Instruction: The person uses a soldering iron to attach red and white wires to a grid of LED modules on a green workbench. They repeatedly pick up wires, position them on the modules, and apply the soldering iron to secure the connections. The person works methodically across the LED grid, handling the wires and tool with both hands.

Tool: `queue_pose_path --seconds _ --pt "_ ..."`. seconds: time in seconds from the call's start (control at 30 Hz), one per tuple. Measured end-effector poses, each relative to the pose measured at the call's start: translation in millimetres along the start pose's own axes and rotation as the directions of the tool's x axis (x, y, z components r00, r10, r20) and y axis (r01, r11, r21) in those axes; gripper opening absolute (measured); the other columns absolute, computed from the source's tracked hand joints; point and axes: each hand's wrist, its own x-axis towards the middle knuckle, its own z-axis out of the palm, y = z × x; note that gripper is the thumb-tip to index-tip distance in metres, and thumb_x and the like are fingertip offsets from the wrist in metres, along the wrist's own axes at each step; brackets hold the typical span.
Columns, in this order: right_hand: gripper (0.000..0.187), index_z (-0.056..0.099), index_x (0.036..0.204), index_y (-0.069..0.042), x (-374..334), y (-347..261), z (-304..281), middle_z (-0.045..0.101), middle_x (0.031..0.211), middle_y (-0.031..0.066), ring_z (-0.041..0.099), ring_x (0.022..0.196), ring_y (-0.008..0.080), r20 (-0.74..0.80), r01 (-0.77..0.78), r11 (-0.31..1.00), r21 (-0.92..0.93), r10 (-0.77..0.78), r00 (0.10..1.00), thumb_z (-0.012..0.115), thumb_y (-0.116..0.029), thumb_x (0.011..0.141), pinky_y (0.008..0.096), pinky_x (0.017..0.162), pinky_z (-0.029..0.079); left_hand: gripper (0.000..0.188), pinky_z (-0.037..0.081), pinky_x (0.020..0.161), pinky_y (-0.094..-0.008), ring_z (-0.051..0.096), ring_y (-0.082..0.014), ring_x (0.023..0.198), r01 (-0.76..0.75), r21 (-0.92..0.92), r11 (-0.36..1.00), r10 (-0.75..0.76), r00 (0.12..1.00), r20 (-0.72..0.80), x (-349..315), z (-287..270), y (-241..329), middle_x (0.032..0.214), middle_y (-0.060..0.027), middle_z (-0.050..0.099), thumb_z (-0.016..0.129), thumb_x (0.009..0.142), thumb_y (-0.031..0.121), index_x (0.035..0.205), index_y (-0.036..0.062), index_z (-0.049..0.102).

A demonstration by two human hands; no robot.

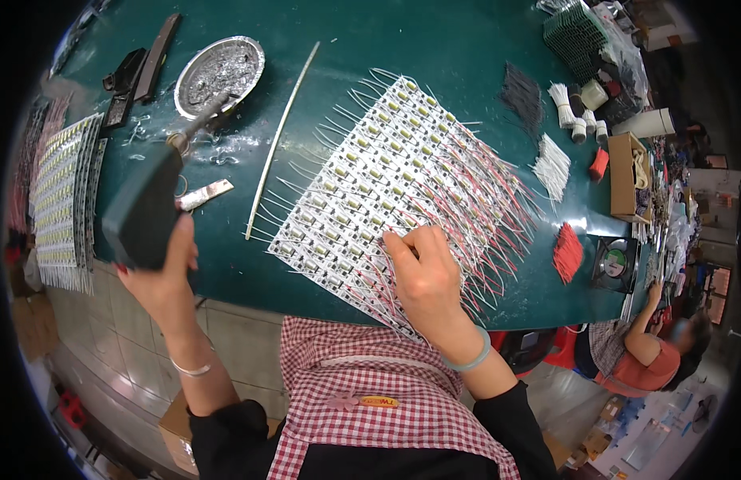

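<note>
My left hand (pixel 166 276) is wrapped round a dark soldering gun (pixel 146 212). The gun's metal tip reaches up to the near rim of a round silver dish (pixel 198 68) of crumpled, shiny metal scraps. My right hand (pixel 426 280) rests over a panel of white circuit boards (pixel 362 184), thumb and forefinger pinched together. Whatever the pinch holds is too small to make out. White wires stick out along the panel's left edge, and red and white wires (pixel 490 216) fan out along its right side.
A thin pale rod (pixel 282 140) lies left of the panel. At the far left stand stacked board panels (pixel 66 200). Bundles of black (pixel 522 96), white (pixel 552 166) and red wires (pixel 566 254) lie right, near a cardboard box (pixel 626 176) and a fan (pixel 614 264). Another person (pixel 642 352) sits at the right.
</note>
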Motion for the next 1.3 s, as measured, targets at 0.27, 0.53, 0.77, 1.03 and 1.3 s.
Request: queue_pose_path --seconds 0.27,0.53,0.77,1.03,1.3 --pt "0.027 0.070 0.098 -0.001 -4.7 -5.7 -37.3 0.051 0.077 0.0075 0.051 0.070 0.0249 -0.155 -0.110 0.993 0.028 0.113 0.981 0.068 0.008 0.073 0.0348 0.059 0.041 0.038 0.042 0.048 -0.0211 0.055 -0.0083 0.057 0.192 -0.112 0.975 -0.184 0.980 0.077 -61.5 -13.7 3.8 0.100 -0.0143 0.069 0.069 0.079 -0.008 0.116 -0.0067 0.062" --pt "0.033 0.071 0.104 -0.004 3.2 -20.1 -36.4 0.052 0.074 0.0054 0.052 0.067 0.0228 -0.146 -0.018 0.990 0.140 0.039 0.988 0.069 0.008 0.073 0.0342 0.056 0.041 0.037 0.045 0.056 -0.0232 0.058 -0.0106 0.063 0.321 -0.062 0.945 -0.294 0.919 0.263 -92.4 -26.9 3.8 0.100 -0.0122 0.068 0.071 0.079 -0.006 0.114 -0.0055 0.062" --pt "0.025 0.071 0.098 -0.004 -5.8 -14.7 3.3 0.051 0.073 0.0056 0.054 0.067 0.0218 -0.110 -0.062 0.990 0.127 0.077 0.991 0.068 0.005 0.074 0.0343 0.056 0.044 0.035 0.041 0.051 -0.0220 0.053 -0.0086 0.059 0.285 0.045 0.957 -0.281 0.888 0.364 -117.5 -37.1 -5.5 0.091 -0.0082 0.066 0.073 0.079 -0.004 0.113 -0.0051 0.064" --pt "0.025 0.071 0.097 -0.004 -13.0 -15.2 10.7 0.050 0.073 0.0058 0.053 0.066 0.0219 -0.113 -0.079 0.993 0.088 0.089 0.990 0.068 0.005 0.074 0.0344 0.055 0.044 0.025 0.053 0.067 -0.0279 0.068 -0.0170 0.075 0.176 0.063 0.982 -0.185 0.864 0.468 -120.5 -28.8 7.1 0.091 -0.0140 0.070 0.076 0.076 -0.003 0.098 -0.0067 0.069" --pt "0.026 0.069 0.097 -0.003 -16.0 -17.2 15.0 0.049 0.074 0.0065 0.053 0.067 0.0226 -0.121 -0.068 0.996 0.064 0.075 0.990 0.067 0.005 0.072 0.0342 0.055 0.043 0.022 0.053 0.067 -0.0291 0.067 -0.0204 0.078 0.072 0.121 0.990 -0.126 0.836 0.533 -119.5 -27.0 8.7 0.094 -0.0165 0.068 0.073 0.076 -0.005 0.097 -0.0082 0.067"
